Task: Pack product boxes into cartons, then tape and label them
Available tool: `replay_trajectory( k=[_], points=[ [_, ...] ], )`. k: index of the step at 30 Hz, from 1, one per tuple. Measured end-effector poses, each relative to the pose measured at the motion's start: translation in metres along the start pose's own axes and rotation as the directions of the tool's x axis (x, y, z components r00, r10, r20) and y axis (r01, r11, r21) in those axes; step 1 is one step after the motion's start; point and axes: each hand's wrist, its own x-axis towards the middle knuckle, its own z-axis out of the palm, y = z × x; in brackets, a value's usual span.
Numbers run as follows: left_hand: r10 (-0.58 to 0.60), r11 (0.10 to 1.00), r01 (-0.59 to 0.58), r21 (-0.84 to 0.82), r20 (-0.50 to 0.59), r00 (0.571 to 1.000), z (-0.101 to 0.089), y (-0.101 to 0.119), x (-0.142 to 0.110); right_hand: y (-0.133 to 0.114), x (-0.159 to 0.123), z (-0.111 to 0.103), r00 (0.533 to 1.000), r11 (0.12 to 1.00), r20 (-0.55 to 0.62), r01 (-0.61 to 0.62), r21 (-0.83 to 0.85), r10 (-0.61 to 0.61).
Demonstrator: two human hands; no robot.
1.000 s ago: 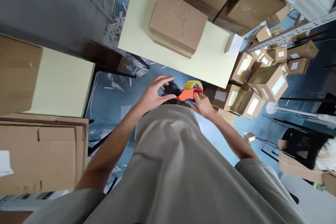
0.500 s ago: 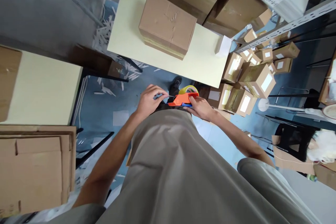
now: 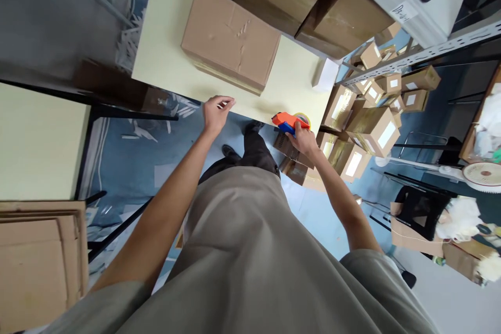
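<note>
Head view: tape dispenser (image 3: 285,119) bright orange and blue, roll (image 3: 307,118) yellow-edged.

Tape dispenser (image 3: 288,118): orange body, blue part (image 3: 287,128) along near side. Gripped in right hand (image 3: 304,139) at rear end, nose toward person's left, body slightly slanted. Seen against front edge of pale table (image 3: 297,81); contact unclear. Yellow-rimmed tape roll (image 3: 307,117) seated at rear, partly hidden behind orange body.
</note>
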Motion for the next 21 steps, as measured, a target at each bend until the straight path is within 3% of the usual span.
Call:
replay_trajectory(
  k=[6, 11, 16, 21],
  points=[
    [-0.057, 0.998, 0.053, -0.040, -0.123, 0.991, 0.032, -0.017, 0.038, 0.001, 0.049, -0.005, 1.000, 1.000, 0.005, -0.011, 0.025, 0.011],
    [-0.114, 0.991, 0.094, -0.091, -0.252, 0.961, 0.053, -0.021, 0.049, -0.004, 0.070, -0.006, 0.999, 0.999, 0.004, -0.046, 0.020, 0.046],
    [-0.251, 0.963, 0.197, -0.182, -0.350, 0.903, 0.077, -0.025, 0.051, -0.014, 0.081, -0.001, 0.996, 0.995, -0.018, -0.085, 0.047, 0.086],
    [-0.520, 0.812, 0.339, -0.475, -0.327, 0.789, 0.097, -0.013, 0.057, -0.024, 0.082, 0.002, 0.994, 0.990, -0.010, -0.106, 0.088, 0.107]
  ],
)
